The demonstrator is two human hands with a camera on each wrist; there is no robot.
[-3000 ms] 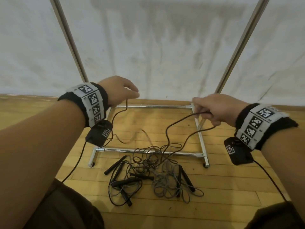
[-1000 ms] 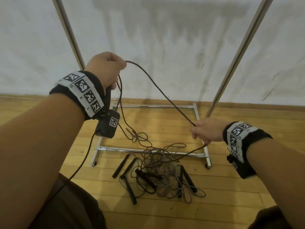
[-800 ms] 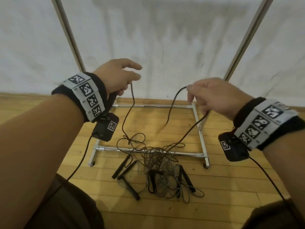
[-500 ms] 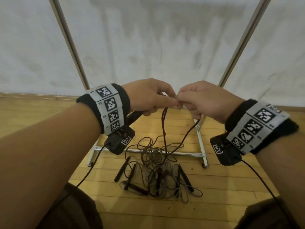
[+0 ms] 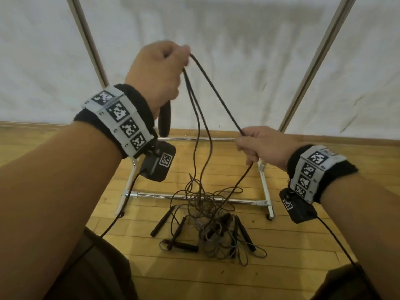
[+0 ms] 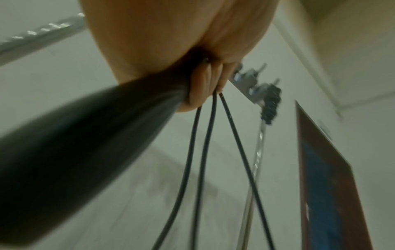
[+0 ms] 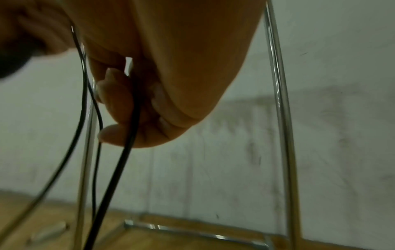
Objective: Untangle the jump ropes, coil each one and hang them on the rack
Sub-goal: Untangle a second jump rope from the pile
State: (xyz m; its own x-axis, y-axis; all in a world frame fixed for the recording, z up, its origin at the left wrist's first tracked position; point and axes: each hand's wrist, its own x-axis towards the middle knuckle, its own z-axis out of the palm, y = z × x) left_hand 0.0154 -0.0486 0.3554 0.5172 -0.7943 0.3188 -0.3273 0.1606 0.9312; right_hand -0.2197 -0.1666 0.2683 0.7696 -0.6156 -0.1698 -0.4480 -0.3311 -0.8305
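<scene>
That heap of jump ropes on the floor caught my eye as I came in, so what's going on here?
A person is coiling one black jump rope. Their raised left hand grips its handle and gathered strands, while the lower right hand grips the cord, which runs down into the tangled pile on the wooden floor, beside the rack's base. Nothing hangs on the rack in view.

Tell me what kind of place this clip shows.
Probably a gym or sports hall: wood-strip floor, scuffed white wall, a metal rack, and tangled jump ropes on the floor.
</scene>
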